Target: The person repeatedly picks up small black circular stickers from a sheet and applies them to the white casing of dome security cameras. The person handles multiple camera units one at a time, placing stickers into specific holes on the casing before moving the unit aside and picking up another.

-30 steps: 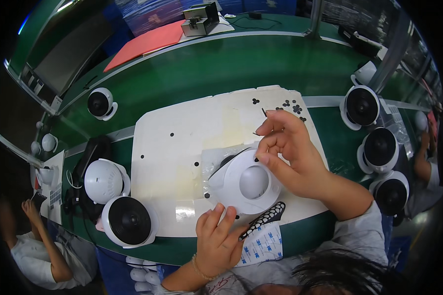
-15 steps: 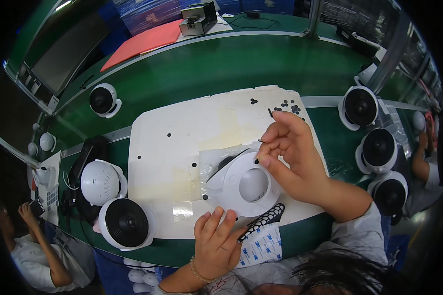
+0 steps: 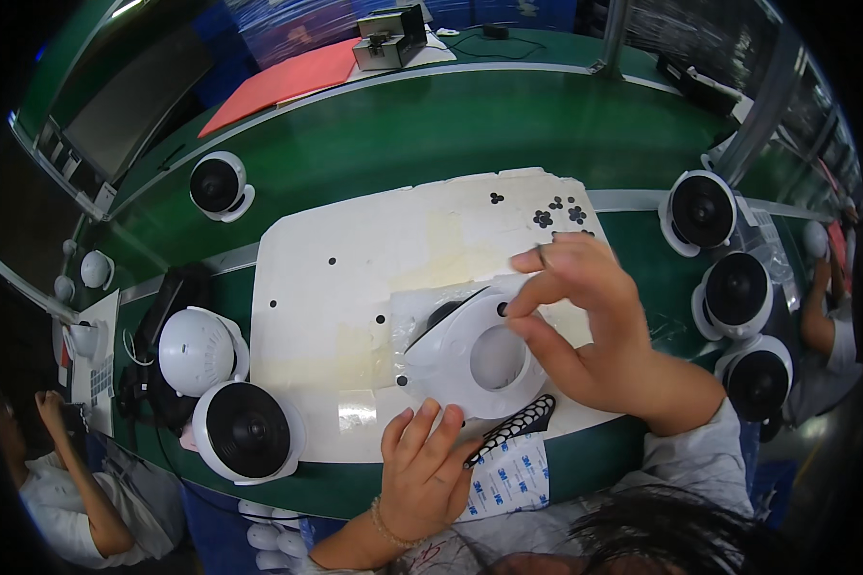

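Observation:
A white camera-like device (image 3: 436,359) lies before me on bubble wrap, its ring-shaped base (image 3: 537,383) facing up. My right hand (image 3: 585,326) is over the base's upper part, thumb and forefinger closed at a small black round pad (image 3: 501,309) against its rim. Something small and dark is by that hand's raised finger; I cannot make it out. My left hand (image 3: 422,470) touches the base's near edge with its fingertips. Beside its thumb, a black strip with rows of pale holes (image 3: 513,428) sticks out, apparently held, above blue-printed white backing paper (image 3: 508,479). The left thumb is partly hidden.
A pale cardboard sheet (image 3: 316,345) covers the bench, with several loose black pads (image 3: 544,218) on it. More white devices stand at left (image 3: 247,431) and right (image 3: 738,287). A metal box (image 3: 390,40) is at the back. Other people sit on both sides.
My right thumb and forefinger have closed in against the base's rim at the black pad, and the hand's other fingers have lowered and curled. My left hand has stayed in place.

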### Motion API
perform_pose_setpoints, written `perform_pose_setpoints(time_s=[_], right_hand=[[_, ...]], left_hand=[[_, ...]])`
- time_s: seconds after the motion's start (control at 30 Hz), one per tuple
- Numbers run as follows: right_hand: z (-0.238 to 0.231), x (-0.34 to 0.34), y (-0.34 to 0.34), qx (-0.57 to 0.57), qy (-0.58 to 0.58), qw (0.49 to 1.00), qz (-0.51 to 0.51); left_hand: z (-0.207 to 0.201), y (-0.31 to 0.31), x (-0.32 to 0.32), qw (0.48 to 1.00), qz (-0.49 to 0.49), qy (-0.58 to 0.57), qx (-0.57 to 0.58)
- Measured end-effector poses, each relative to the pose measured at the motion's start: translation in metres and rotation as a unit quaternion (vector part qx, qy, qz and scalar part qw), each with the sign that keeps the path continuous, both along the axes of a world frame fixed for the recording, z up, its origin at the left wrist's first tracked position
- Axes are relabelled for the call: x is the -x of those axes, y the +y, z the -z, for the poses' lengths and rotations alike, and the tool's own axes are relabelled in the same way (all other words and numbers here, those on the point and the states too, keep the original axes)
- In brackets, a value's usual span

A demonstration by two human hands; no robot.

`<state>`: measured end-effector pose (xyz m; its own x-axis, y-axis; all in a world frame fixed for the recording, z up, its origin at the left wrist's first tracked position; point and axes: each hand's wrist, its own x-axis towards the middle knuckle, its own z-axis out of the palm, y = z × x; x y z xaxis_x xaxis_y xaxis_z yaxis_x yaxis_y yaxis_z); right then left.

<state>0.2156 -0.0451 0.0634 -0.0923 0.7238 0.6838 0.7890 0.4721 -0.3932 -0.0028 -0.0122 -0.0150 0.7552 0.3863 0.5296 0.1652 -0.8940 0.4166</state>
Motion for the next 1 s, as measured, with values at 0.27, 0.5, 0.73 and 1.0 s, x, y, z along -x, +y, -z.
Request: perform_pose_setpoints(time_s=[0.27, 0.5, 0.73, 1.0], right_hand=[[0.015, 0.016, 0.017, 0.112, 0.192, 0.971, -0.089], [0.018, 0.017, 0.015, 0.107, 0.155, 0.98, -0.066], [0.011, 0.018, -0.009, 0.047, -0.119, 0.991, 0.039], [0.037, 0.013, -0.031, 0.155, 0.114, 0.981, -0.014]], left_hand=[[0.0, 0.0, -0.003, 1.0, 0.004, -0.01, 0.008], [0.001, 0.001, -0.003, 1.0, 0.014, -0.009, -0.005], [-0.004, 0.001, -0.005, 1.0, 0.003, -0.014, 0.006], [0.001, 0.0, -0.006, 0.999, 0.014, -0.022, 0.025]])
